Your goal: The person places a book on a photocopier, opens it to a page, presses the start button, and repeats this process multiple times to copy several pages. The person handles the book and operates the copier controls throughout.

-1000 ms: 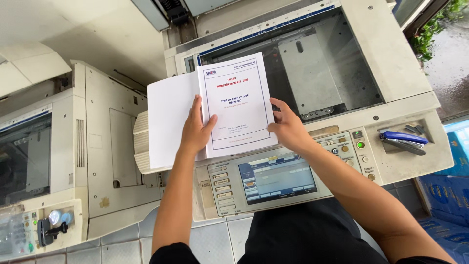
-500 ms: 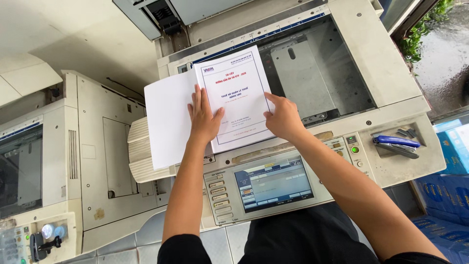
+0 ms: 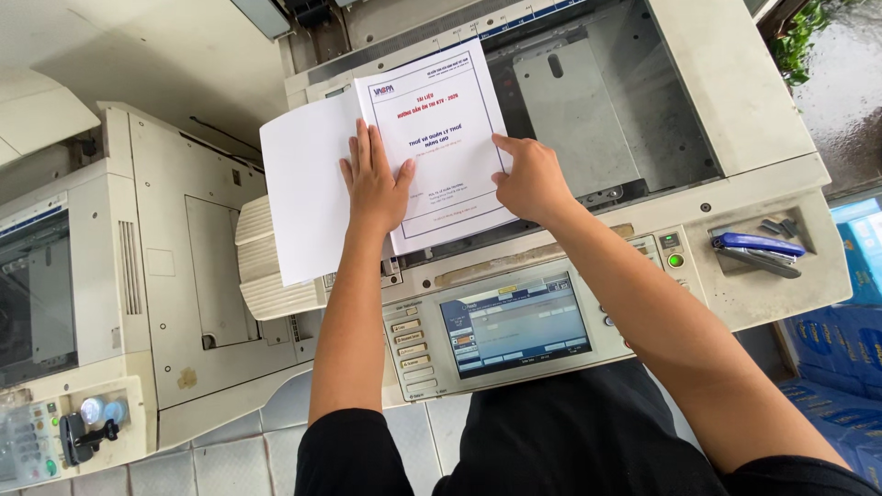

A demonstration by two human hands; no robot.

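Here my left hand (image 3: pixel 375 179) lies flat and spread on the booklet (image 3: pixel 441 138); my right hand (image 3: pixel 531 179) pinches its edge over the copier (image 3: pixel 735 119).

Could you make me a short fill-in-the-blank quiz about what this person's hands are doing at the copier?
1. The left hand lies flat on a booklet whose cover is white and framed in ____.
2. The right hand touches the booklet's ____ edge.
3. The stapler in the tray right of the control panel is ____ in colour.
4. The copier's lid is ____, so the scanner glass is exposed.

Missing words: blue; right; blue; open
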